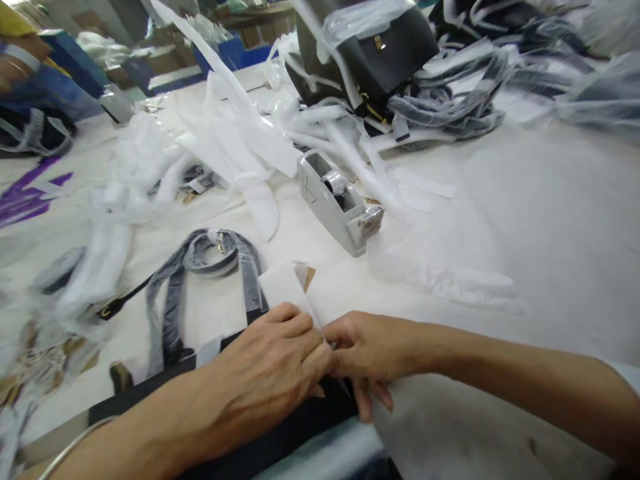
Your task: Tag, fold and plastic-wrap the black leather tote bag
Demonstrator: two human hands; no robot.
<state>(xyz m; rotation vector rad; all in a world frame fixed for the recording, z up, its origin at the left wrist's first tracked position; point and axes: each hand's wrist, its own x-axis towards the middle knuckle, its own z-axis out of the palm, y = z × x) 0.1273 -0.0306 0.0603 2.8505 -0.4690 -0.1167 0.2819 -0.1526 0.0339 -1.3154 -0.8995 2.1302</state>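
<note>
My left hand (290,350) and my right hand (370,343) meet over a black bag (305,427) lying at the bottom. Both have closed fingers at the edge of a white wrapping strip (285,287), which sticks up behind the knuckles. The right thumb and index finger pinch it while the other fingers hang down beside the bag. My left fingertips are partly hidden. Beyond the left wrist, the bag's wrapped handle (175,307) stands in an arch, with a coiled strap (213,257) inside its top.
A grey tape dispenser (335,200) stands ahead of the hands. White wrapping pieces (240,147) are heaped behind it. Farther back are a dark brown bag (370,53) and wrapped straps (450,100). Purple ribbon (30,193) lies at left, near another person's arm (23,63).
</note>
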